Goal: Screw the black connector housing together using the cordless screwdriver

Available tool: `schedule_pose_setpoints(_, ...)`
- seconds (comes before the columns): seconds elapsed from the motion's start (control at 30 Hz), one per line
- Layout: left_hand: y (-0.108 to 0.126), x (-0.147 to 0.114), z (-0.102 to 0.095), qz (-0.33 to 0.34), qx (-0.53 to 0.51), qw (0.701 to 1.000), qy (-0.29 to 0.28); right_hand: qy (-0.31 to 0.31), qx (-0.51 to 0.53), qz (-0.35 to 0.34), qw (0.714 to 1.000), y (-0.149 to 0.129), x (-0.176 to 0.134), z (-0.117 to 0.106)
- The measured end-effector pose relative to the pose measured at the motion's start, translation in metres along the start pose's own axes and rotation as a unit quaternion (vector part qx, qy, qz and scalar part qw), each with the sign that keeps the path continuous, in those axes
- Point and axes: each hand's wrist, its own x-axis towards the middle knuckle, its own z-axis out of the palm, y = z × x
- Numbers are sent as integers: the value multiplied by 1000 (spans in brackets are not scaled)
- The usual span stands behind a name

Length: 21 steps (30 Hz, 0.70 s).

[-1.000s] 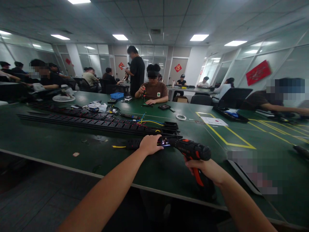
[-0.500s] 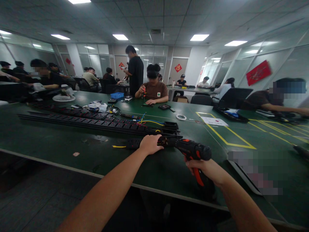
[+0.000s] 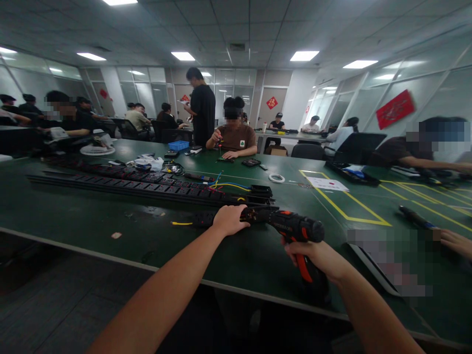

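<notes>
My left hand (image 3: 229, 220) is closed over a short black socket strip (image 3: 202, 219) lying on the green table. A yellow wire (image 3: 182, 223) sticks out of the strip's left end. In my right hand (image 3: 320, 255) is the grip of a black and orange cordless drill (image 3: 297, 227), its nose pointing left. The drill's front end meets the right part of the strip, beside my left thumb. Its bit tip is too dark and small to make out. Just beyond lie long black power strips (image 3: 158, 187), with blue and yellow wires (image 3: 232, 185) at their right end.
A roll of white tape (image 3: 276, 178) and a paper sheet (image 3: 327, 184) lie further back. A tablet-like panel (image 3: 372, 268) is right of the drill. Another person's hand (image 3: 457, 242) reaches in at the right edge, by a dark handheld tool (image 3: 416, 216). A co-worker (image 3: 236, 137) sits opposite.
The other person's hand has come into view at the right edge, and the dark tool there has shifted left. My hands and the drill have hardly moved.
</notes>
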Motion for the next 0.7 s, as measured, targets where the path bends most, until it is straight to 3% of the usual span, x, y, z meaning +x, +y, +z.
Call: schedule_pose_setpoints(0.7, -1, 3, 6, -1, -3, 1000, 2, -5, -4, 1, 1000, 1, 2, -1)
